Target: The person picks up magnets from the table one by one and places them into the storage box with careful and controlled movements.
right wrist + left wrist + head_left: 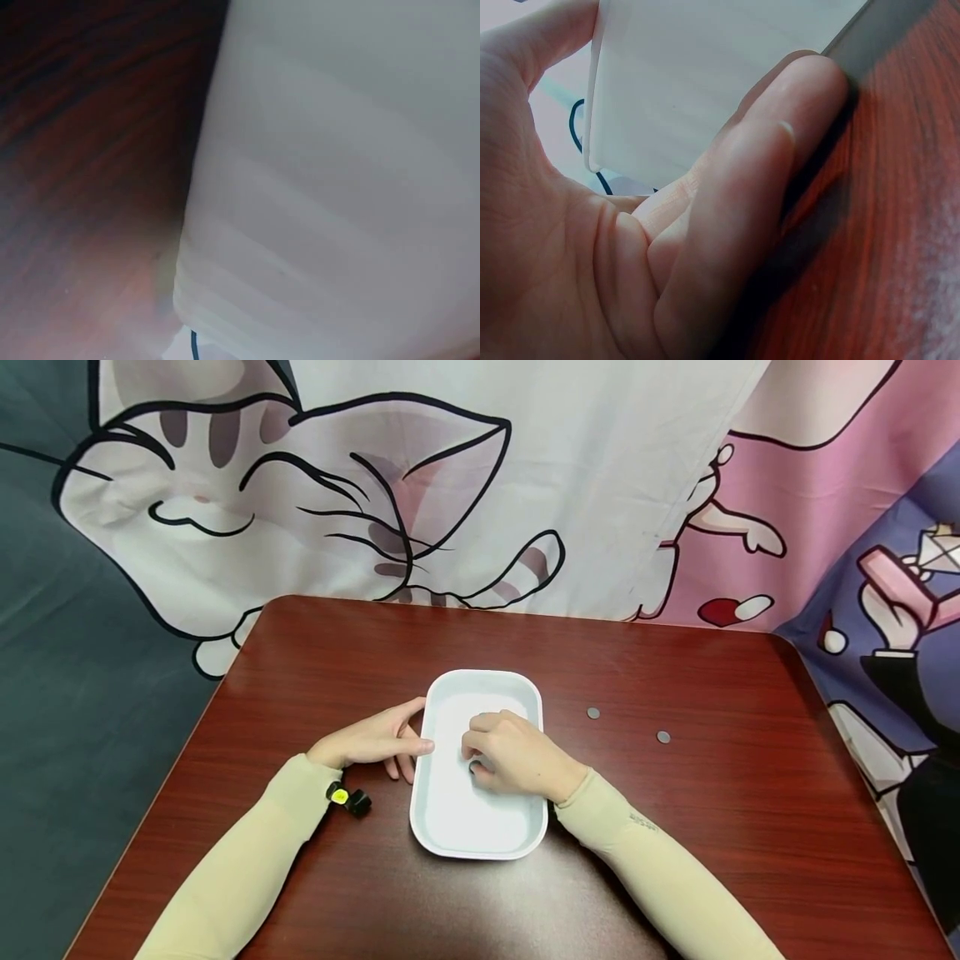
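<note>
A white rectangular tray (480, 827) lies on the table. At its left side, my left hand (378, 739) holds the edge, thumb over the rim and fingers along the outer wall. The left wrist view shows these fingers (735, 195) against the tray wall (667, 82), low by the table. My right hand (517, 756) is inside the tray with curled fingers. A small grey coin (475, 767) shows partly between its thumb and fingers. Only the tray's outer wall (322, 187) and table appear in the right wrist view; the right fingers are out of sight there.
Two small grey coins, a nearer one (593, 713) and a farther one (663, 737), lie on the brown table (712, 827) right of the tray. A cartoon-printed cloth (600, 460) hangs behind the table's back edge. A dark object (930, 827) stands past the right edge.
</note>
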A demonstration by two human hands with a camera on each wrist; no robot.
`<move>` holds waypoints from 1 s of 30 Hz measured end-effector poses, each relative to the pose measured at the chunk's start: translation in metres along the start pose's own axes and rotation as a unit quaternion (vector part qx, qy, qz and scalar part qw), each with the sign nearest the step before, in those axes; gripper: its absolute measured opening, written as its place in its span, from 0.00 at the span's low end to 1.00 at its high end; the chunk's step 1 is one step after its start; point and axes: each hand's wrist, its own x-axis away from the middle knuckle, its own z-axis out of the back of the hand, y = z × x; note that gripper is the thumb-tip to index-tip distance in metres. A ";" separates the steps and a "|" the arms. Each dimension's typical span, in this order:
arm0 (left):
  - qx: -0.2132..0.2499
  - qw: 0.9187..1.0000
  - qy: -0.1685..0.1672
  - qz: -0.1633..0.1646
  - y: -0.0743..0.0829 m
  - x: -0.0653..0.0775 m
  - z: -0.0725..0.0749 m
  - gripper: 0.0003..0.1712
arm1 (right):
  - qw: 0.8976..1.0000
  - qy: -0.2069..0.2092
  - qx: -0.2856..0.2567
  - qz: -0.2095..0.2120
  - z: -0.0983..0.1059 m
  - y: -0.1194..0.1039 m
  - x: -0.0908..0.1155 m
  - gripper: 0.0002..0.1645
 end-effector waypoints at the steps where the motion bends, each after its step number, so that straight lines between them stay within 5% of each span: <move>1: 0.000 1.000 -0.001 -0.001 0.000 0.000 0.000 0.48 | 1.000 0.002 -0.001 0.000 0.001 0.000 0.001 0.08; 17: -0.003 1.000 0.000 -0.003 -0.001 0.000 0.000 0.49 | 1.000 0.018 0.013 0.010 0.008 -0.003 0.016 0.06; 30: -0.002 1.000 -0.003 -0.011 -0.002 0.000 0.000 0.48 | 1.000 -0.014 0.024 -0.006 0.017 -0.010 0.024 0.26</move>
